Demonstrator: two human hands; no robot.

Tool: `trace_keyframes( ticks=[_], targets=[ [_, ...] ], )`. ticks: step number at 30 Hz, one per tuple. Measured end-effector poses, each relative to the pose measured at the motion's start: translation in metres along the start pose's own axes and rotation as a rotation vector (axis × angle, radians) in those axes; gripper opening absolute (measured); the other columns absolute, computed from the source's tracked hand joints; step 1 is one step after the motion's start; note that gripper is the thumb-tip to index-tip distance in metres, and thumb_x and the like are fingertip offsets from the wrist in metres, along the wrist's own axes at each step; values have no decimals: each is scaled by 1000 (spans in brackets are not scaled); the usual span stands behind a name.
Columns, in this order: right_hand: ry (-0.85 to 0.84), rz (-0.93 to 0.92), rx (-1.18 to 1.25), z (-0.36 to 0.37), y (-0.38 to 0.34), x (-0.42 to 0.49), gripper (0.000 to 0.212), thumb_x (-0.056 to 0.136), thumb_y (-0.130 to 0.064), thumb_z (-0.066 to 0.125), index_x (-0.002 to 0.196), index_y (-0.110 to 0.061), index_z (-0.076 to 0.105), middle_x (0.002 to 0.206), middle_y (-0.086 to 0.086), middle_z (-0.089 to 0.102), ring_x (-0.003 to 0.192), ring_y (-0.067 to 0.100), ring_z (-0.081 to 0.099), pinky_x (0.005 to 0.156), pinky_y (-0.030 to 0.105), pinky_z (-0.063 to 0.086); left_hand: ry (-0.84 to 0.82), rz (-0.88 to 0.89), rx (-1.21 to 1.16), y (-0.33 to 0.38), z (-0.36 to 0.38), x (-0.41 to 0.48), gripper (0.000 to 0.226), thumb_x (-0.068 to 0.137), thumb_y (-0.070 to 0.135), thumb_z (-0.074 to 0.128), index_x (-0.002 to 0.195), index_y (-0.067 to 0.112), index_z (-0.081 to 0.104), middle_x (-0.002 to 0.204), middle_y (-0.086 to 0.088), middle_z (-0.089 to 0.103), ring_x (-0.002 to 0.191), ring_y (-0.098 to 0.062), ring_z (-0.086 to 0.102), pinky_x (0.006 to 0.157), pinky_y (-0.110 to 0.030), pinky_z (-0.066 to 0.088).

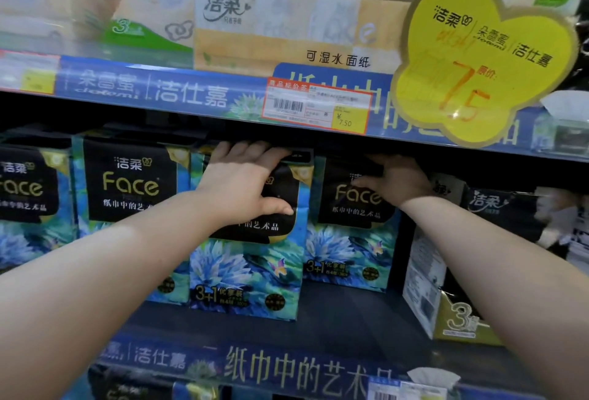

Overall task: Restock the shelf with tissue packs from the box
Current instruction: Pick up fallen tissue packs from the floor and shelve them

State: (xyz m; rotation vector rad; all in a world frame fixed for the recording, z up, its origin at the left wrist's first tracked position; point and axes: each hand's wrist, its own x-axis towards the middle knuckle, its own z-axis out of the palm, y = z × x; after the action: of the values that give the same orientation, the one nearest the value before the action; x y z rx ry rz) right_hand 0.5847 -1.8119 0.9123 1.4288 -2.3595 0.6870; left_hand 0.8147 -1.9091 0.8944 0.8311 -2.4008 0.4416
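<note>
A blue floral tissue pack [248, 269] with a black "Face" label stands at the middle of the shelf [350, 313]. My left hand [245, 180] grips its top edge, fingers curled over the top and thumb on the front. Just right of it, set further back, stands another such tissue pack [350, 250]. My right hand [398, 181] rests on that pack's upper right part, fingers reaching over its top into shadow. More of the same packs [127, 189] stand in a row to the left.
The upper shelf edge [191, 90] with a price tag [315, 106] hangs close above both hands. A yellow promo sign [484, 55] juts out at upper right. Black and white tissue packs [427, 275] stand to the right. Beige packs [287, 27] fill the shelf above.
</note>
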Motion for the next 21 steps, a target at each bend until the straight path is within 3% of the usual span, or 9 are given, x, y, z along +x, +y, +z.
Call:
trace_keyframes(
  ticks=[16,18,21],
  targets=[
    [24,36,26,-43,-26,-69,69,73,-52,71,136,-30,50,143,2,50,130,22,48,102,29,43,48,6,-5,-1,4,-1,91,70,70,58,145,32,24,149,-2,34,136,-25,29,111,-41,18],
    [8,37,26,-42,-27,-71,71,76,-52,69,139,-31,45,146,5,45,134,25,42,108,33,39,46,3,-6,-1,3,-2,91,70,70,58,146,32,23,150,-2,32,137,-25,28,111,-41,17],
    [-11,47,-138,-40,-28,-72,75,77,-60,61,143,-36,36,152,5,35,141,32,25,118,52,13,34,8,-14,0,1,-2,94,71,69,58,148,34,16,154,-2,26,142,-25,21,114,-42,13]
  ],
)
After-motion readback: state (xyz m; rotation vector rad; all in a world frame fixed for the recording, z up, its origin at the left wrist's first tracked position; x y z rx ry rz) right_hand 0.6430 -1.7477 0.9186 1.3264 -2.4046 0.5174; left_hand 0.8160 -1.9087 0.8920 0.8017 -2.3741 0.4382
